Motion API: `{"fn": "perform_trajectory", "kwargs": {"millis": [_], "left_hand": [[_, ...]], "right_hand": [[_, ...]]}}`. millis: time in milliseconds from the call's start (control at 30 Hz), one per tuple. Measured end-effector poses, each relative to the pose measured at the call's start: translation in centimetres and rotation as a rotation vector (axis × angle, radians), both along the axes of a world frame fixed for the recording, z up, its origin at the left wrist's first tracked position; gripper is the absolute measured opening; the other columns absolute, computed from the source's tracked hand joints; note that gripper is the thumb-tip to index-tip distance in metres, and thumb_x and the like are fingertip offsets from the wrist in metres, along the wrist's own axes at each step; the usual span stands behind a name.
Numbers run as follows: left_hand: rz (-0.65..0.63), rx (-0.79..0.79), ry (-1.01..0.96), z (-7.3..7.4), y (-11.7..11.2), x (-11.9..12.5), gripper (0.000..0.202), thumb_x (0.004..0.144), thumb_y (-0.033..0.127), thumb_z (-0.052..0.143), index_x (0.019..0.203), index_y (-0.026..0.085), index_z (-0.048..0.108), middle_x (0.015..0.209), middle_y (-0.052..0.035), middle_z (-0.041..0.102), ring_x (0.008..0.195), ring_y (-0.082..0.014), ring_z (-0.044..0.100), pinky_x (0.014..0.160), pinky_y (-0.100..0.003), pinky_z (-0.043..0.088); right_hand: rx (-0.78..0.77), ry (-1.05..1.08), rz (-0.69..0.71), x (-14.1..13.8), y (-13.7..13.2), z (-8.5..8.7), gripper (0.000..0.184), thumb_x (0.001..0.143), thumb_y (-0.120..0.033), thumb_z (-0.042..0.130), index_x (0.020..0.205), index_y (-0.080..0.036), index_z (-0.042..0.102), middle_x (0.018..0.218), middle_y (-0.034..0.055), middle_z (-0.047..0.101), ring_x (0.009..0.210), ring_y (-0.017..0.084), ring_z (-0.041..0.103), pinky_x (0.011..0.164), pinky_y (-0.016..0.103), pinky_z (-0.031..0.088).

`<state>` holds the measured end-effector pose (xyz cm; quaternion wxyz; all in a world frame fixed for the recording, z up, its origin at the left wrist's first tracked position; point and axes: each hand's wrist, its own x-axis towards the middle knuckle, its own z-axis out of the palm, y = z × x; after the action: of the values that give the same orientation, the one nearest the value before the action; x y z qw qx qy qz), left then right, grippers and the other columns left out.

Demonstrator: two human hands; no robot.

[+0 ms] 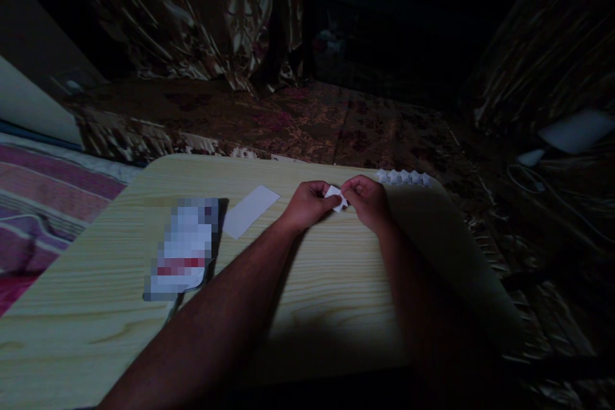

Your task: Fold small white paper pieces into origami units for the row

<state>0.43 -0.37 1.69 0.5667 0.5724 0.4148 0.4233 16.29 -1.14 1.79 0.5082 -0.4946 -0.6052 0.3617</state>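
A small folded piece of white paper (337,199) is held between my two hands, just above the wooden table (336,282). My left hand (310,205) is closed on its left side, thumb over the paper. On the right edge, the fingers of my right hand (365,200) pinch the same paper. Several small white folded paper pieces (403,177) stand in a row near the table's far right edge. To the left of my left hand lies a flat white paper strip (252,211).
A blurred-out white and red object (185,250) lies on the table's left side, with a cable beneath it. Striped bedding (43,205) is at the far left. Dark patterned fabric (288,115) and curtains (216,13) stand behind the table. A white device with a cord (576,131) is at right.
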Motion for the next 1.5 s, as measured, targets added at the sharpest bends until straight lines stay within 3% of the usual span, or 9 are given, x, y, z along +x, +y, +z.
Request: {"fn": "perform_trajectory", "kwargs": {"millis": [1500], "left_hand": [[0.019,0.020,-0.030,-0.99,0.51,0.11,0.016,0.064,0.026,0.069,0.065,0.014,0.058,0.054,0.0032,0.056,0.045,-0.0065,0.043,0.046,-0.021,0.029]], "right_hand": [[0.031,-0.030,-0.043,-0.39,0.00,-0.44,0.017,0.076,-0.035,0.061,0.077,-0.017,0.061,0.061,-0.0005,0.061,0.055,0.012,0.056,0.052,0.023,0.043]]}}
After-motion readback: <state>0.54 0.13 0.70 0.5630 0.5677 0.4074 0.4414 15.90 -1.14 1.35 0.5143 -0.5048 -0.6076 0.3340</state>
